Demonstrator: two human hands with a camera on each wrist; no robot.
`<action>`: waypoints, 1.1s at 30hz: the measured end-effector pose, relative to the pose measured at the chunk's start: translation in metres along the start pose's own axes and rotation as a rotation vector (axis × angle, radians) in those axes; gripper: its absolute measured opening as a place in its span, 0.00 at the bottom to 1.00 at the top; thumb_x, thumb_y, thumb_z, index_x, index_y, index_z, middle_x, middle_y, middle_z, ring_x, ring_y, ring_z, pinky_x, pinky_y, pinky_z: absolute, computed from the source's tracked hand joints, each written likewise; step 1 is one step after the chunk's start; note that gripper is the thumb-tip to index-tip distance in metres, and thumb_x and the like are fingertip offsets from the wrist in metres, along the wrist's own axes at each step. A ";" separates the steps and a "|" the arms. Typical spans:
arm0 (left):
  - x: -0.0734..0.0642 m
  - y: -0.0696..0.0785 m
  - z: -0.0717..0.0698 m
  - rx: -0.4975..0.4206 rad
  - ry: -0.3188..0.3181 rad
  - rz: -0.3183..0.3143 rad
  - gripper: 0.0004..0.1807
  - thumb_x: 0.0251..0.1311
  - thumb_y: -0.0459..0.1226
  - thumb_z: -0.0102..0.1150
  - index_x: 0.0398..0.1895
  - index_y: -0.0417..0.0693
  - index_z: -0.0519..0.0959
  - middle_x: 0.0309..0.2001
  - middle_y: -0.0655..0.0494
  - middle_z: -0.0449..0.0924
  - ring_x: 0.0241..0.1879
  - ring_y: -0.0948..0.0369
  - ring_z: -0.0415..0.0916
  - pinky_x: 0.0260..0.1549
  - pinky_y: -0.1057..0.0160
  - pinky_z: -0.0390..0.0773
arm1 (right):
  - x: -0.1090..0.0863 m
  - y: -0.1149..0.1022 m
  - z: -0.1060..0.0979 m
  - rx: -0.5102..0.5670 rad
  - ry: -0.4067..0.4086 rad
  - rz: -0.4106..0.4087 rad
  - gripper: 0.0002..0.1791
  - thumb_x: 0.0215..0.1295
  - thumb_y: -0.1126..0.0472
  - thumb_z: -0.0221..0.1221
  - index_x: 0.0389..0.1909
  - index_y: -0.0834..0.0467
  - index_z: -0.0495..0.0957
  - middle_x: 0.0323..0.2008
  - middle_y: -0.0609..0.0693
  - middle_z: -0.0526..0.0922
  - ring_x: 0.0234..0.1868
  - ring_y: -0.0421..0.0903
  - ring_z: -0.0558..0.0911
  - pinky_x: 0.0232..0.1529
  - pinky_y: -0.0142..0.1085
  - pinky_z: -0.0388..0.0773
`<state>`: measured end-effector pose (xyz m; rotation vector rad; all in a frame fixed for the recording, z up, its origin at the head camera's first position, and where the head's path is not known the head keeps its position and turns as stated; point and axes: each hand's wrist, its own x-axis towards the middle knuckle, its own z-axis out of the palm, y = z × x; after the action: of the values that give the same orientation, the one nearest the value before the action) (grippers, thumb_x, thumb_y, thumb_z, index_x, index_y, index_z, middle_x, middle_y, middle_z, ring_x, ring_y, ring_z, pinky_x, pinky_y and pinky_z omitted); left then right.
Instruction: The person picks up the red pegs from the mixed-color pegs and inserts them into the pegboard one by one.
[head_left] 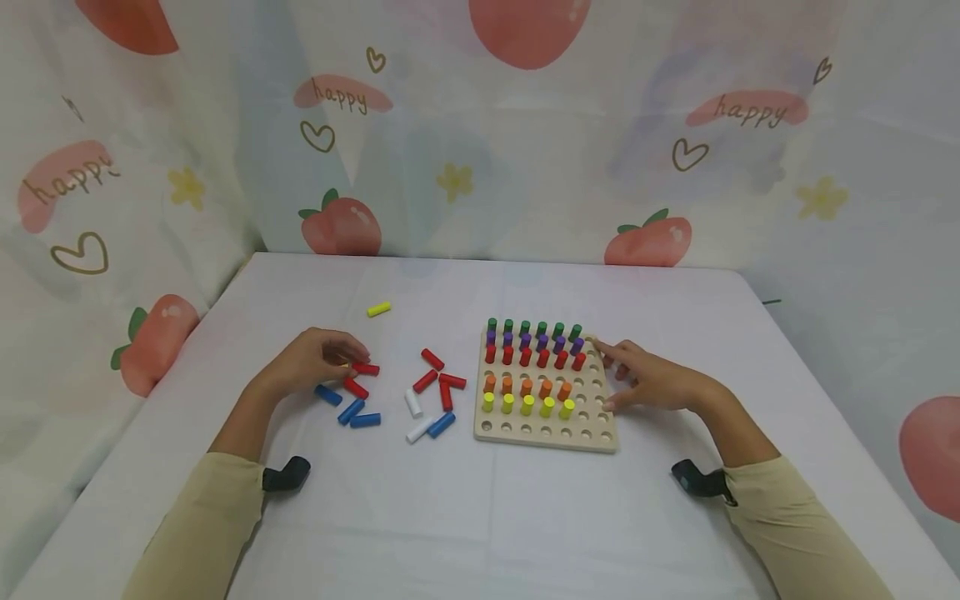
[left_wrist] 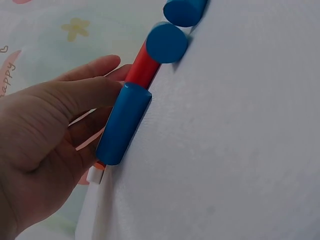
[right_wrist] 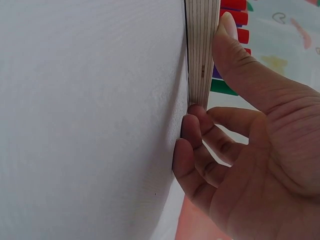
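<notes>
A wooden pegboard [head_left: 542,434] bears rows of green, purple, red, orange and yellow pegs. My right hand [head_left: 648,379] rests at its right edge, index finger by the far corner and thumb lower down. The right wrist view shows the thumb against the board's side [right_wrist: 202,50], with the other fingers loosely bent below. My left hand [head_left: 318,362] is among loose pegs, thumb and fingers bent around a mostly hidden orange-yellow peg. Beside its fingertips lies a red peg [head_left: 366,368]. In the left wrist view a blue peg [left_wrist: 123,125] partly covers the hand.
Loose red pegs [head_left: 432,359], white pegs [head_left: 413,403] and blue pegs [head_left: 365,421] lie between the left hand and the board. A yellow peg [head_left: 378,309] lies farther back. A patterned cloth [head_left: 457,179] hangs behind the white-covered table [head_left: 390,533].
</notes>
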<state>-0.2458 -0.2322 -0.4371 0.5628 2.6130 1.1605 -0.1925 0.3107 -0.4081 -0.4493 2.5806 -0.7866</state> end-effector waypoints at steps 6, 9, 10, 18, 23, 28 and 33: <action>-0.001 0.001 0.000 -0.012 0.040 -0.014 0.14 0.63 0.29 0.69 0.51 0.50 0.87 0.48 0.53 0.85 0.50 0.51 0.81 0.47 0.56 0.84 | 0.001 -0.001 0.000 -0.010 -0.003 0.004 0.59 0.60 0.47 0.74 0.82 0.62 0.49 0.62 0.58 0.66 0.55 0.54 0.70 0.54 0.46 0.78; -0.002 0.001 0.000 -0.010 0.082 -0.012 0.14 0.64 0.31 0.70 0.51 0.51 0.87 0.48 0.54 0.85 0.50 0.52 0.81 0.49 0.54 0.84 | 0.001 -0.001 0.000 -0.012 -0.002 0.002 0.59 0.60 0.47 0.74 0.82 0.61 0.49 0.61 0.58 0.66 0.55 0.54 0.70 0.53 0.45 0.78; -0.002 0.000 0.000 -0.012 0.097 -0.004 0.14 0.64 0.31 0.70 0.51 0.51 0.86 0.48 0.54 0.85 0.50 0.52 0.81 0.50 0.53 0.83 | 0.001 -0.001 0.000 -0.011 -0.002 -0.001 0.59 0.60 0.48 0.74 0.82 0.62 0.49 0.61 0.58 0.66 0.54 0.54 0.70 0.52 0.45 0.78; -0.001 0.000 -0.002 -0.064 0.127 0.052 0.13 0.66 0.32 0.68 0.52 0.49 0.86 0.49 0.55 0.86 0.50 0.53 0.81 0.49 0.63 0.82 | 0.000 -0.003 0.000 -0.008 0.001 -0.004 0.58 0.60 0.49 0.74 0.82 0.62 0.49 0.60 0.58 0.67 0.54 0.54 0.70 0.52 0.44 0.79; -0.001 0.003 -0.003 -0.063 0.140 0.085 0.12 0.65 0.33 0.70 0.51 0.47 0.86 0.48 0.55 0.86 0.49 0.55 0.81 0.48 0.69 0.80 | 0.000 -0.003 0.000 -0.006 0.000 0.005 0.58 0.60 0.49 0.74 0.82 0.62 0.49 0.60 0.58 0.67 0.54 0.54 0.70 0.52 0.44 0.79; -0.001 0.004 -0.002 -0.092 0.128 0.086 0.12 0.64 0.33 0.71 0.50 0.46 0.86 0.47 0.55 0.86 0.48 0.54 0.81 0.47 0.67 0.81 | 0.000 -0.003 0.000 -0.007 0.000 0.006 0.58 0.61 0.49 0.74 0.82 0.63 0.49 0.60 0.59 0.67 0.54 0.54 0.70 0.52 0.44 0.79; -0.001 0.003 -0.001 -0.098 0.114 0.053 0.12 0.63 0.34 0.73 0.49 0.48 0.86 0.46 0.55 0.87 0.47 0.54 0.82 0.45 0.66 0.82 | 0.000 -0.002 0.000 -0.012 0.001 0.005 0.58 0.61 0.48 0.74 0.82 0.62 0.49 0.60 0.58 0.67 0.54 0.54 0.70 0.52 0.45 0.79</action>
<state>-0.2443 -0.2317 -0.4347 0.5649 2.6318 1.3665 -0.1923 0.3092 -0.4072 -0.4456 2.5881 -0.7701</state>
